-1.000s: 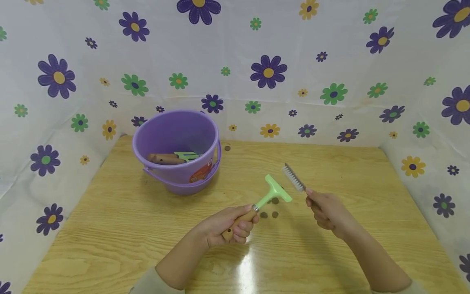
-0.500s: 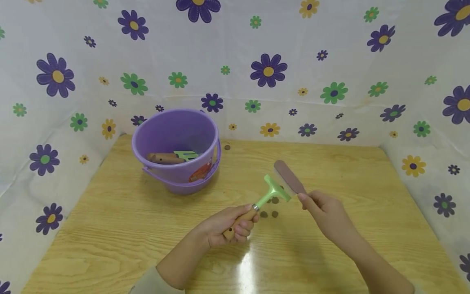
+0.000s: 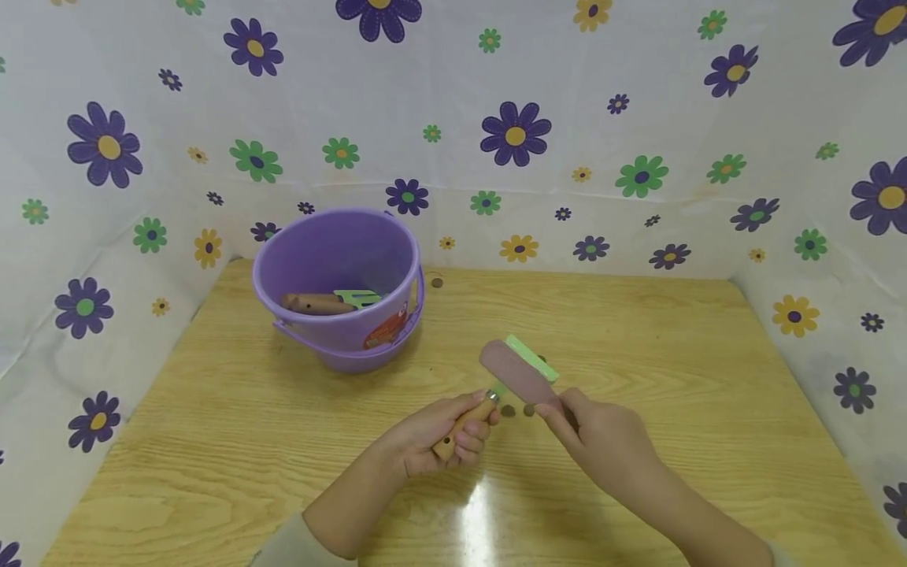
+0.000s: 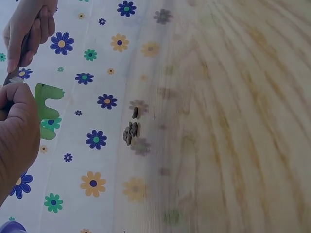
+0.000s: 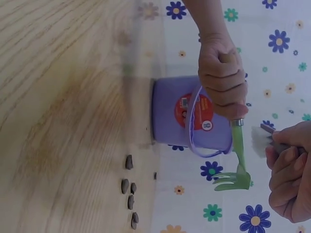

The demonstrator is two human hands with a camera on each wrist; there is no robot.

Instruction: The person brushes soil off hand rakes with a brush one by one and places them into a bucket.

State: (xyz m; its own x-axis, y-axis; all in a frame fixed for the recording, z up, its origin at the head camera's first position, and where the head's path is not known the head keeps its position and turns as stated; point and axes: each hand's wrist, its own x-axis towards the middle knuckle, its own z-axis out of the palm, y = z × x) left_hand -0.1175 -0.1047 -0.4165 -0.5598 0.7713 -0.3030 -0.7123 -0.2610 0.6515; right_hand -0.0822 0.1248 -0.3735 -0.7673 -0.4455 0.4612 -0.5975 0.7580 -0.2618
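My left hand [image 3: 453, 431] grips the wooden handle of a small garden rake [image 3: 530, 358], its green head pointing up and right. In the right wrist view the rake's green tines [image 5: 233, 182] show, bent to one side. My right hand [image 3: 602, 437] holds a brush [image 3: 516, 372] by its handle, with the brown back turned up in the head view. The brush lies over the rake's neck and hides part of it. White bristles [image 5: 261, 140] face the rake in the right wrist view; whether they touch it I cannot tell. Both tools are held above the table.
A purple bucket [image 3: 340, 342] stands at the back left of the wooden table [image 3: 248, 441]. Inside it lie wooden-handled tools [image 3: 319, 304], one with a green head. Several small dark stones [image 5: 129, 161] lie under the hands. Another stone [image 3: 437, 283] is near the flowered cloth [image 3: 397, 102] behind.
My right hand has turned the brush from bristles showing to back up, and moved it left and down over the rake's neck. My left hand has stayed nearly still with the rake.
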